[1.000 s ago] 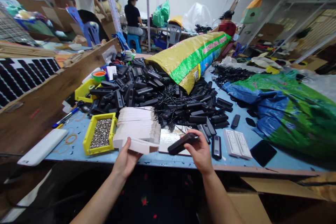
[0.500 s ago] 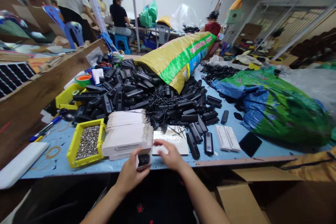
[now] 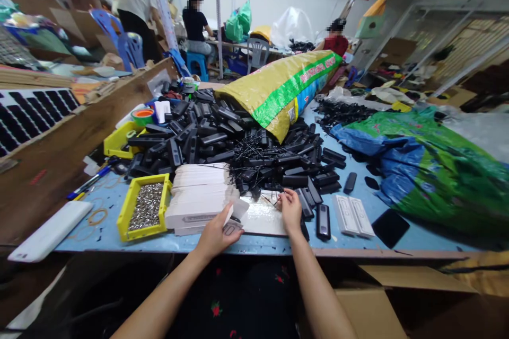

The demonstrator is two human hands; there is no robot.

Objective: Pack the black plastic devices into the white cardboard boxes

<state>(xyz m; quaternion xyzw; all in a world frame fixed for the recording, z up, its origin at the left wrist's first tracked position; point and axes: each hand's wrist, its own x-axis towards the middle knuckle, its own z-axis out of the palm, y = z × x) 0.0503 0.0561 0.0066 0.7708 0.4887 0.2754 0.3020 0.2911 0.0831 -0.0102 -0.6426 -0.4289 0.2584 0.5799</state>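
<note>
Bench lot: white boxes, black cases, small metal parts

Small white box point(image 3: 234, 222), thin card, flap open, outline printing on its face, dark item partly showing inside; left hand point(image 3: 217, 234) is gripping it, fingers closed around its sides. Right hand point(image 3: 291, 213) is pinching a thin dark stick point(image 3: 277, 201) between nearly closed fingertips, above the white board point(image 3: 263, 218), glossy on top. White box stack point(image 3: 204, 186), flat card, a line of print too small to read, is standing just beside the box. Yellow tray point(image 3: 124, 222), plastic, is holding shiny metal parts point(image 3: 147, 206). Two printed boxes point(image 3: 352, 216), white, are lying side by side, showing outline drawings. Black cases point(image 3: 214, 139), smooth and oblong, are forming a heap with loose black sticks point(image 3: 254, 151). Yellow sack point(image 3: 246, 90), woven plastic, is lying across the heap, its green band carrying pinkish lettering, illegible. Green-and-blue bag point(image 3: 441, 169), crinkled, is covering the right of the blue bench point(image 3: 254, 246).
</note>
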